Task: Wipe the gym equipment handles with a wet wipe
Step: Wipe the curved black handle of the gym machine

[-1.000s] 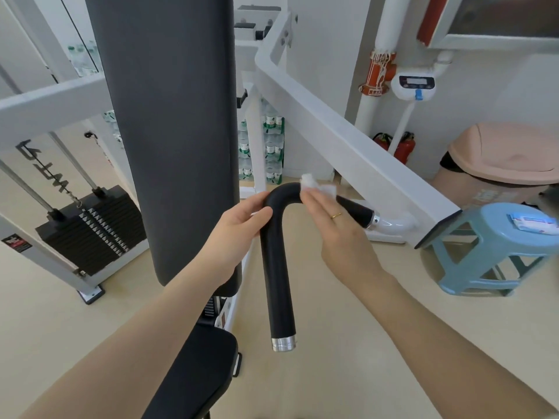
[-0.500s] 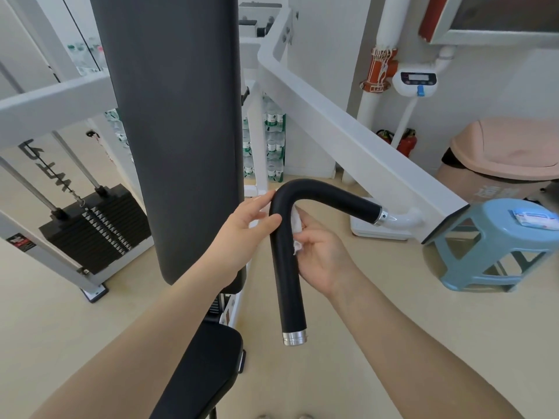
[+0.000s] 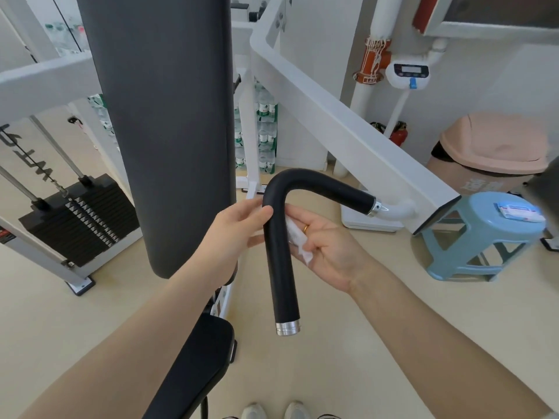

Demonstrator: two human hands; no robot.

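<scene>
A black bent handle [image 3: 281, 261] with a chrome end cap hangs from the white machine arm [image 3: 348, 128]. My left hand [image 3: 239, 225] touches the handle's left side just under the bend, fingers resting on it. My right hand [image 3: 329, 249] is palm-up against the handle's right side, pressing a white wet wipe [image 3: 298, 240] to the vertical part with its fingers.
A tall black back pad [image 3: 169, 116] stands left of the handle, a black seat [image 3: 193, 364] below it. A weight stack [image 3: 75, 216] is at the left. At the right, a blue stool [image 3: 484, 234] carries a wipes pack [image 3: 518, 211], beside a pink bin [image 3: 496, 146].
My right hand with the wipe has come off the top of the bend and gone down onto the right side of the vertical part. The left hand has stayed by the bend.
</scene>
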